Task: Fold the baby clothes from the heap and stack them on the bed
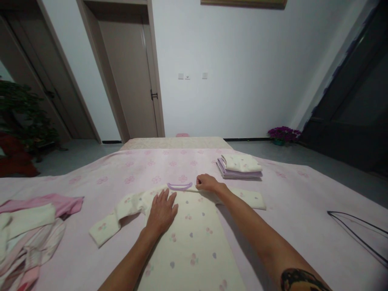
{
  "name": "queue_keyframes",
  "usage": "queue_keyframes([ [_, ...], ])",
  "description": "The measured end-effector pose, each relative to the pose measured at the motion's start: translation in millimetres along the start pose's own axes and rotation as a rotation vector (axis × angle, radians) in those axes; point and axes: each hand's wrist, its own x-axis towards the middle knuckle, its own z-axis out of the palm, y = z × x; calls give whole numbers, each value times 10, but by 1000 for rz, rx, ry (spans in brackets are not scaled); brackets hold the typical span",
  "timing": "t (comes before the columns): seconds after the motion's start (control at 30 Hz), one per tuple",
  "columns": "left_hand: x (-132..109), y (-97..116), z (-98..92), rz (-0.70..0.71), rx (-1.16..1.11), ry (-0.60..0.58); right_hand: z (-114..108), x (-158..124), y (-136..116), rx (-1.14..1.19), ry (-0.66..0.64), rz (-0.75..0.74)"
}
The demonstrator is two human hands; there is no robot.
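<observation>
A cream long-sleeved child's shirt (pixel 194 234) with small printed hearts and cherries lies spread out, its lilac neckband (pixel 180 186) at the far end. My left hand (pixel 163 210) rests flat on the shirt, just left of and below the neckband, fingers stretched out. At the right shoulder, beside the neckband, my right hand (pixel 207 183) is closed with its fingertips pinching the shirt's edge. The left sleeve is bent and wrinkled; the right sleeve reaches out straight, partly hidden behind my right forearm.
Under the shirt is a pink flower-patterned cloth (pixel 118 178). Folded clothes (pixel 239 166) in cream and lilac are stacked at the back right. A loose pile of pink and white clothes (pixel 33 226) lies at the left. A thin black wire loop (pixel 354 230) lies at the right edge.
</observation>
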Motion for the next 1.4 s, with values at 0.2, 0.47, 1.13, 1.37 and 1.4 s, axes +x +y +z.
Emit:
queue_keyframes([
  [0.2,7,-8,28,-3,26,-16,107,-76,-30,-54,208,9],
  [0.47,22,-12,26,-19,48,-52,283,-295,-131,-93,327,15],
  [1.13,7,17,-24,-29,56,-65,275,-1075,932,-186,133,353],
  [1.37,15,0,-65,-30,5,-119,394,-986,-41,-106,140,82],
  [1.4,19,-12,-72,-27,-15,-132,454,-982,-160,-83,132,39],
])
